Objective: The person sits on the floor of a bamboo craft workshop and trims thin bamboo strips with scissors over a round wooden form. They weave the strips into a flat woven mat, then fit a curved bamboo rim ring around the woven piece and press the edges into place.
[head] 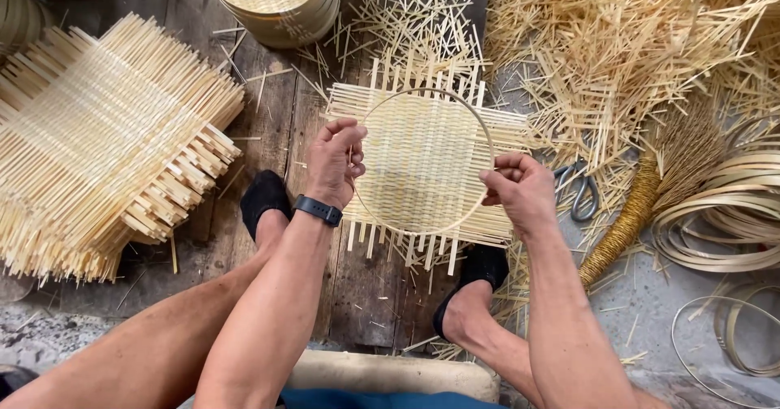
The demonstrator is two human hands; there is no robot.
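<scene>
A square woven bamboo mat (422,161) with loose strip ends on all sides is held up in front of me. A thin round bamboo hoop (487,137) lies on top of it. My left hand (335,161) pinches the hoop and mat at the left edge; a dark band sits on that wrist. My right hand (520,190) grips the hoop and mat at the right edge. Both feet in black socks (264,198) rest on the wooden boards below.
A stack of woven mats (106,145) lies at the left. Finished round baskets (276,3) stand at the top. Scissors (578,190) and a small broom (642,206) lie right of the mat, beside coiled bamboo hoops (731,214) and a heap of offcuts (634,43).
</scene>
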